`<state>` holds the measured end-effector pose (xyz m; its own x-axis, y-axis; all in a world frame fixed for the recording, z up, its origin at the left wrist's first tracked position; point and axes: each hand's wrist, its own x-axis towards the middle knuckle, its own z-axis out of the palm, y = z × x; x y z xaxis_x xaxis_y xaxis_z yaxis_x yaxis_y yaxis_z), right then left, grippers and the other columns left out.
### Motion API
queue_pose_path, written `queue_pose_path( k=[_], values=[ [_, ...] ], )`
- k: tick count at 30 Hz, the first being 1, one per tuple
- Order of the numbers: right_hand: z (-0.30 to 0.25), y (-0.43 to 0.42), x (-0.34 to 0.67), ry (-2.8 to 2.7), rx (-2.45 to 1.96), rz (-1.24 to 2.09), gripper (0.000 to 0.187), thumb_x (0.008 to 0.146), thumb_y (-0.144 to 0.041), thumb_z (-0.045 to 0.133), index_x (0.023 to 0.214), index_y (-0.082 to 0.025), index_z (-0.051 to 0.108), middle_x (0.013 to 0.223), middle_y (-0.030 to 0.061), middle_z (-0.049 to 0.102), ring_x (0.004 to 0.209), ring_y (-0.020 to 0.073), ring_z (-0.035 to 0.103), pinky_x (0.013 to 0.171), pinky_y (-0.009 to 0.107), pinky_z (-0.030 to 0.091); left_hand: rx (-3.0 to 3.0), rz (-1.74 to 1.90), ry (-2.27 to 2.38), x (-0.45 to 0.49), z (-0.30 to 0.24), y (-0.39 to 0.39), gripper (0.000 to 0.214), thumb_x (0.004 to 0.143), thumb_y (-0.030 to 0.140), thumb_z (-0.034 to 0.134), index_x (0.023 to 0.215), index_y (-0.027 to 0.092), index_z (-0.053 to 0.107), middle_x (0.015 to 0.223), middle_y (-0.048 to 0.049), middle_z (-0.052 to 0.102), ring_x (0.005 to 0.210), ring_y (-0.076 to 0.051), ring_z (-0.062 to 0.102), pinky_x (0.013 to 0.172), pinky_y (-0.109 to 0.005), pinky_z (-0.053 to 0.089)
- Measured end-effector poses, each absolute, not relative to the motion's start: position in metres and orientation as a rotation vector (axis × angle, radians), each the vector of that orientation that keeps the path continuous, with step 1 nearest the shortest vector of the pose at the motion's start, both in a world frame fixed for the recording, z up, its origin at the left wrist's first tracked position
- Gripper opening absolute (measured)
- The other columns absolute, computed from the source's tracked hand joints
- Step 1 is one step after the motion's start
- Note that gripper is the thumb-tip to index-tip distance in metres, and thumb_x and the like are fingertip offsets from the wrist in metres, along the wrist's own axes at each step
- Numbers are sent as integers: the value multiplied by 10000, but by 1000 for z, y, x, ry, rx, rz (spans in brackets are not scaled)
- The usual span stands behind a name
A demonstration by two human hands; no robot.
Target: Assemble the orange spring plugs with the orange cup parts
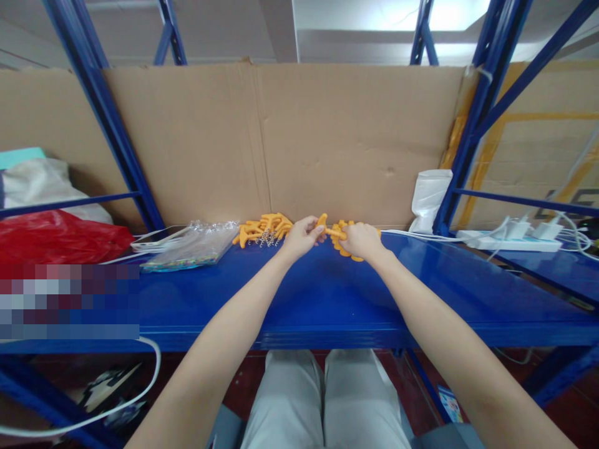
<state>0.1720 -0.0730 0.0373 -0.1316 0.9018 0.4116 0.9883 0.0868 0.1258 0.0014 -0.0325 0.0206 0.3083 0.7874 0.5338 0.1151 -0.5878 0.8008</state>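
Observation:
My left hand (302, 236) and my right hand (361, 240) meet at the back of a blue metal shelf (327, 299). Both are closed in a pinch on one small orange plastic piece (327, 227) held between them. Behind my right hand lies a small pile of orange pieces (345, 226), partly hidden by the hand. To the left of my left hand sits a second pile of orange pieces (264, 228) with small metal chains among them.
Clear plastic bags (191, 246) lie to the left, with a red bag (56, 240) beyond. A white bag (428, 196) and a white power strip (510, 240) with cables sit at the right. Cardboard (290, 137) backs the shelf. Blue uprights (468, 125) frame it.

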Motion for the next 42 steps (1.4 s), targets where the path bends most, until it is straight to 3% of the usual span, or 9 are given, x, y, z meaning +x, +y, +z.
queue_pose_path(
  k=[11,22,32,37,42],
  values=[
    [35,-73,167,-2158,-1873,-659,388,979,-323,421,1137,-145,728,1024,212,758,1052,304,714,832,344,506,1607,1174,1045,4,33,-49,161,932,210,604,788,155,557,591,4,658,492,-103,628,584,-253,570],
    [34,-69,166,-2233,-1784,-732,331,964,-254,442,1088,-114,714,980,212,762,1016,289,718,876,343,458,1453,1039,1079,-2,34,-45,221,905,236,640,720,166,539,569,-44,671,464,-145,643,525,-273,574],
    [32,-72,168,-2113,-1739,-701,327,976,-315,449,1079,-116,687,980,204,752,968,290,708,806,327,441,1628,1186,936,-4,28,-40,248,886,346,697,824,155,550,632,-28,693,527,-123,669,588,-266,590],
    [28,-67,180,-1910,-1475,-490,360,936,-481,533,1017,-158,672,1004,147,745,952,257,689,791,304,453,1563,1273,891,-6,26,-35,242,887,342,692,829,168,534,702,-29,725,618,-126,706,626,-251,596],
    [24,-54,187,-1603,-1420,-43,537,978,-607,337,833,-188,641,775,86,722,739,202,674,681,279,466,1599,1383,826,-11,22,-25,244,864,363,697,871,174,543,760,-30,735,725,-174,741,668,-295,608]
  ],
)
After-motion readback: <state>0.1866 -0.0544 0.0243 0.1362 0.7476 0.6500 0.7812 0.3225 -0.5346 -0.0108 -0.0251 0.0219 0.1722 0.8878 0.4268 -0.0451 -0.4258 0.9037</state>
